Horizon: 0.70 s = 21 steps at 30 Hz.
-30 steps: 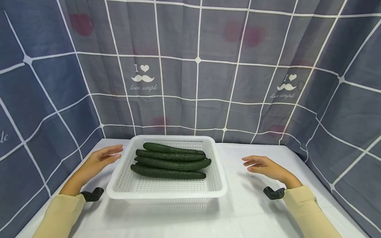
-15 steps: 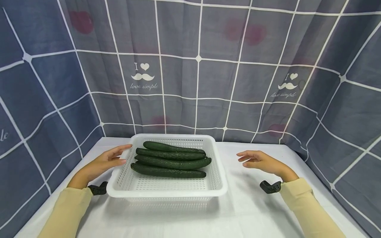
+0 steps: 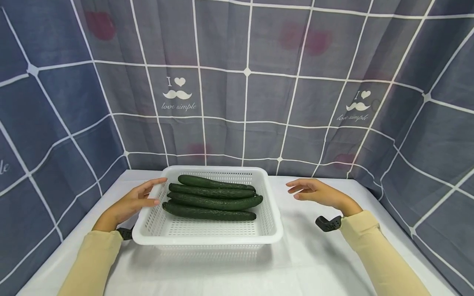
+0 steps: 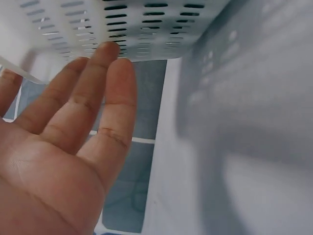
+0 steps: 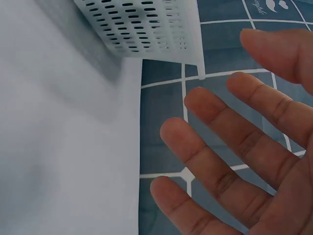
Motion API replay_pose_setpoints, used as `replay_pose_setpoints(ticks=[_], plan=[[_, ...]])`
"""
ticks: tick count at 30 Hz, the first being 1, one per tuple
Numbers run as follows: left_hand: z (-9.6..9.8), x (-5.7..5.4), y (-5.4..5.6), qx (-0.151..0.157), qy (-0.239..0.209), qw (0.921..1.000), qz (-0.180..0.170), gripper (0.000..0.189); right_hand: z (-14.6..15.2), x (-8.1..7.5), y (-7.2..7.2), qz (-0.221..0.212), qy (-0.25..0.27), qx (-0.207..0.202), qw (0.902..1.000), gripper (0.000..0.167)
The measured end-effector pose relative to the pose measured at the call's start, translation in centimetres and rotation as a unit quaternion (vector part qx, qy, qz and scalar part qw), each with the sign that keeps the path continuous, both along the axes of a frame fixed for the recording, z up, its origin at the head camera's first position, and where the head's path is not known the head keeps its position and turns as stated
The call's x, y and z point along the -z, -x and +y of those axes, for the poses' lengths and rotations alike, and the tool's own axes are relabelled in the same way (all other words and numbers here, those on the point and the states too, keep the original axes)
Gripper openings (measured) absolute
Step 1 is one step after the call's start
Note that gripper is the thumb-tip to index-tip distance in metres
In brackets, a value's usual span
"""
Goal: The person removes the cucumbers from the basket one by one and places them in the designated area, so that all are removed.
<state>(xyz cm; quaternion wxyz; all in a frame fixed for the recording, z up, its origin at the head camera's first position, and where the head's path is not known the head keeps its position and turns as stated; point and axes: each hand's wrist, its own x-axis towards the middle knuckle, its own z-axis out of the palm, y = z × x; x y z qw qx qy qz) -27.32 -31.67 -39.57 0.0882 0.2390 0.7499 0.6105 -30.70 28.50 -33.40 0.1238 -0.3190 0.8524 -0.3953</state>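
Observation:
A white plastic basket with slotted walls stands on the table, left of the middle in the head view. Several dark green cucumbers lie side by side in it. My left hand is at the basket's left rim, thumb over the rim. In the left wrist view its fingers are nearly straight and reach to the slotted wall; whether they touch it I cannot tell. My right hand hovers apart from the basket's right side, fingers spread and holding nothing.
A white cloth covers the table. Grey-blue checked curtains close off the back, left and right sides. Each wrist carries a black device, such as the right wrist device.
My left hand has moved right, up to the basket's left rim. The right hand has moved left and slightly up, closer to the basket. Basket and cucumbers stay in place.

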Motion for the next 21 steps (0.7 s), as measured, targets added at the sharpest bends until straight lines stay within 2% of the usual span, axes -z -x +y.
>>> replay_pose_setpoints(ticks=[4,9,15,21], plan=[[0.1,0.7,0.2,0.002,-0.022,0.9997,-0.005,0.067,-0.7,-0.2,0.4,0.007,0.000,0.003,1.0000,0.045],[0.2,1.4,0.1,-0.020,-0.032,0.9993,0.000,0.063,-1.8,-0.3,0.9,0.012,0.018,0.011,0.9997,0.043],[0.4,1.7,0.2,-0.030,-0.045,0.9985,0.004,0.061,-3.3,-0.4,1.3,0.008,0.053,0.016,0.9984,0.042],[0.4,2.0,0.1,-0.038,-0.048,0.9981,-0.001,0.059,-4.8,-0.6,1.8,0.013,0.062,0.020,0.9978,0.042]])
